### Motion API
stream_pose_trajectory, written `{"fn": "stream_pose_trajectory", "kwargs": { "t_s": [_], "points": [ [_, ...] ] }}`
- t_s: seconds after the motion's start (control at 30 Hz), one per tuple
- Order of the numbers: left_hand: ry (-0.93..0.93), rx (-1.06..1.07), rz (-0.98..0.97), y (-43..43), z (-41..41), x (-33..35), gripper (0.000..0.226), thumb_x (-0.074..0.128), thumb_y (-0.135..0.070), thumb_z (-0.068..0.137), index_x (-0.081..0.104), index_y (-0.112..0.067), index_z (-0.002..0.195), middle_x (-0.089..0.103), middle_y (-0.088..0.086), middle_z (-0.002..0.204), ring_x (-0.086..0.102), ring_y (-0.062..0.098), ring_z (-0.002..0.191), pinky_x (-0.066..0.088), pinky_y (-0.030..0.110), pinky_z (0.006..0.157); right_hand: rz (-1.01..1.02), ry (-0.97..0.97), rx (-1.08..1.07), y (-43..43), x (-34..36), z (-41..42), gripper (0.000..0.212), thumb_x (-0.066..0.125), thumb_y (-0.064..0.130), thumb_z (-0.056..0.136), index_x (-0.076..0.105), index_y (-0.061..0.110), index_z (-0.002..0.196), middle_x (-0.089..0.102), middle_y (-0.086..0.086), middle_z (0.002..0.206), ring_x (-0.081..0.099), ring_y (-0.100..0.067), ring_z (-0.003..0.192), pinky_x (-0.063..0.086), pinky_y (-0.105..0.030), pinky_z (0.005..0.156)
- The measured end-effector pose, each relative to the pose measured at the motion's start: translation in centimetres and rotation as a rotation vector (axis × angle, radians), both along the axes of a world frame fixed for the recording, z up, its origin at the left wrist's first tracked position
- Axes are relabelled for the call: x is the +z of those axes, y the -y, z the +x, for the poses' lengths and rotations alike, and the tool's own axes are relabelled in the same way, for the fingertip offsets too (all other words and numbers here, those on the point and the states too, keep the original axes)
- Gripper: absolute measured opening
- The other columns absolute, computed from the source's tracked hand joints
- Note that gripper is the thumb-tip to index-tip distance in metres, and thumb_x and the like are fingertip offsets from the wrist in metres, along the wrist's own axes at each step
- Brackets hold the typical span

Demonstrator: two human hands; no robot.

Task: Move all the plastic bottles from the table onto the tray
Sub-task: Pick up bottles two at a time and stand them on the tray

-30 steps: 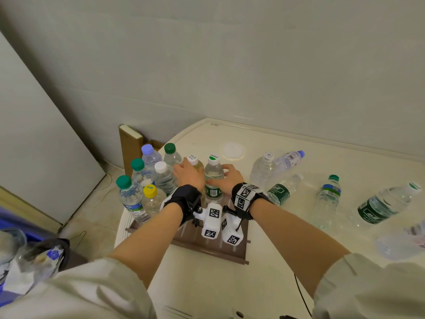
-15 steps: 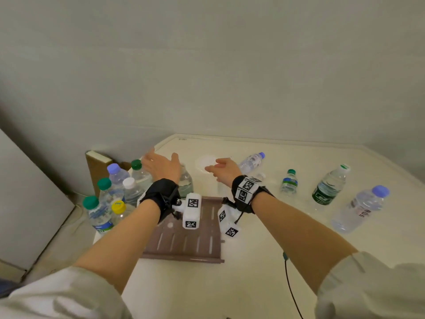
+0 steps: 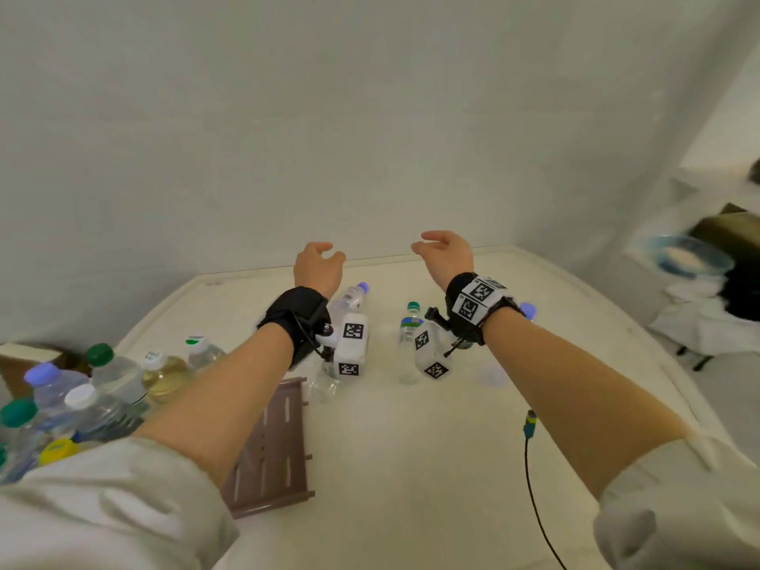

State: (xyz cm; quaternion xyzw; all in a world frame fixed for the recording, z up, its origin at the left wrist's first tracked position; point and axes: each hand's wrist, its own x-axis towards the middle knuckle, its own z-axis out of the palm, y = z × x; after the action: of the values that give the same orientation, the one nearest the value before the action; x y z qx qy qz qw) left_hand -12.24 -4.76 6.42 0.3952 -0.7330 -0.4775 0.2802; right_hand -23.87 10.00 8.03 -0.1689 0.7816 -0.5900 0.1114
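Nearest you, the brown tray [image 3: 274, 446] sits at the table's [image 3: 411, 466] left edge, its left part crowded with upright bottles [image 3: 103, 388]. Past it, loose bottles wait mid-table: a lying purple-capped bottle [image 3: 349, 296] and an upright green-capped bottle [image 3: 410, 327]. Your left hand [image 3: 317, 267] and right hand [image 3: 446, 255] hang over them, fingers loosely curled, empty. Lower each onto a bottle's middle and grip firmly before lifting.

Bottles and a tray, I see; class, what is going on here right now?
A person is loading plastic bottles onto a brown tray. Several bottles stand grouped at its left end. Both the left hand and right hand are raised, open and empty, above bottles on the table, such as a green-capped bottle.
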Motion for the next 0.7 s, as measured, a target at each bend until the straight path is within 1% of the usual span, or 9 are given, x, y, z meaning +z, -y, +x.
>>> {"fn": "stream_pose_trajectory", "kwargs": {
  "t_s": [0.13,0.27,0.37,0.43,0.5,0.53,0.6,0.67,0.7],
  "points": [
    [0.045,-0.060,0.038,-1.9,-3.7,-0.4,0.040,0.056,-0.022,0.091,0.051,-0.010,0.128,0.054,0.010,0.134,0.052,0.026,0.121,0.035,0.023,0.088,-0.031,-0.004,-0.149,-4.7,1.1,-3.6,0.032,0.069,0.021,0.084,0.065,0.014,0.115,0.067,-0.001,0.102,0.060,-0.014,0.092,0.046,-0.026,0.083],
    [0.084,-0.079,0.081,-2.3,-6.0,-1.1,0.044,0.056,-0.022,0.091,0.048,-0.007,0.132,0.052,0.014,0.137,0.051,0.029,0.123,0.038,0.027,0.096,-0.012,0.017,-0.195,-7.0,0.0,-5.8,0.034,0.070,0.022,0.082,0.064,0.014,0.115,0.070,-0.006,0.109,0.065,-0.020,0.101,0.050,-0.035,0.096],
    [0.145,-0.099,0.117,-2.1,-6.9,-1.6,0.048,0.055,-0.024,0.091,0.046,-0.005,0.135,0.049,0.014,0.140,0.048,0.031,0.127,0.038,0.031,0.102,0.008,0.051,-0.220,-7.4,-1.7,-7.1,0.036,0.071,0.023,0.080,0.064,0.014,0.114,0.071,-0.007,0.109,0.066,-0.022,0.103,0.050,-0.040,0.098],
    [0.225,-0.120,0.136,-1.5,-7.3,-2.4,0.047,0.052,-0.026,0.091,0.050,0.000,0.131,0.052,0.017,0.137,0.051,0.033,0.124,0.041,0.033,0.098,0.022,0.083,-0.214,-7.2,-3.0,-7.7,0.036,0.070,0.023,0.081,0.064,0.014,0.115,0.071,-0.007,0.110,0.067,-0.022,0.102,0.051,-0.041,0.098],
    [0.307,-0.137,0.125,-0.7,-7.5,-3.7,0.044,0.049,-0.026,0.091,0.057,0.006,0.121,0.059,0.022,0.127,0.056,0.036,0.116,0.044,0.034,0.087,0.037,0.125,-0.189,-6.7,-4.4,-8.0,0.037,0.070,0.022,0.082,0.063,0.013,0.117,0.071,-0.007,0.112,0.067,-0.022,0.102,0.052,-0.039,0.096],
    [0.344,-0.140,0.117,-0.4,-7.5,-4.5,0.044,0.048,-0.026,0.092,0.059,0.006,0.119,0.061,0.024,0.123,0.057,0.037,0.114,0.045,0.035,0.086,0.042,0.145,-0.174,-6.2,-5.2,-8.0,0.037,0.070,0.023,0.083,0.062,0.014,0.117,0.070,-0.007,0.112,0.067,-0.022,0.101,0.052,-0.039,0.096],
    [0.399,-0.137,0.129,0.1,-7.3,-5.9,0.046,0.047,-0.030,0.094,0.058,0.005,0.121,0.061,0.023,0.124,0.058,0.036,0.115,0.046,0.034,0.088,0.055,0.181,-0.143,-4.9,-6.9,-8.2,0.036,0.070,0.024,0.082,0.063,0.015,0.116,0.071,-0.006,0.111,0.067,-0.023,0.101,0.053,-0.041,0.096],
    [0.474,-0.142,0.171,0.5,-7.1,-7.5,0.052,0.047,-0.037,0.096,0.052,0.003,0.128,0.058,0.022,0.128,0.058,0.035,0.114,0.044,0.032,0.085,0.092,0.223,-0.082,-3.3,-8.7,-8.2,0.038,0.071,0.025,0.083,0.062,0.013,0.117,0.070,-0.007,0.110,0.068,-0.023,0.100,0.054,-0.042,0.094],
    [0.509,-0.147,0.171,0.7,-7.0,-8.1,0.051,0.046,-0.035,0.096,0.050,0.002,0.131,0.057,0.022,0.130,0.058,0.034,0.112,0.043,0.030,0.083,0.114,0.246,-0.051,-2.5,-9.5,-8.3,0.039,0.071,0.025,0.083,0.062,0.012,0.118,0.070,-0.007,0.108,0.068,-0.023,0.099,0.055,-0.042,0.093]
  ]
}}
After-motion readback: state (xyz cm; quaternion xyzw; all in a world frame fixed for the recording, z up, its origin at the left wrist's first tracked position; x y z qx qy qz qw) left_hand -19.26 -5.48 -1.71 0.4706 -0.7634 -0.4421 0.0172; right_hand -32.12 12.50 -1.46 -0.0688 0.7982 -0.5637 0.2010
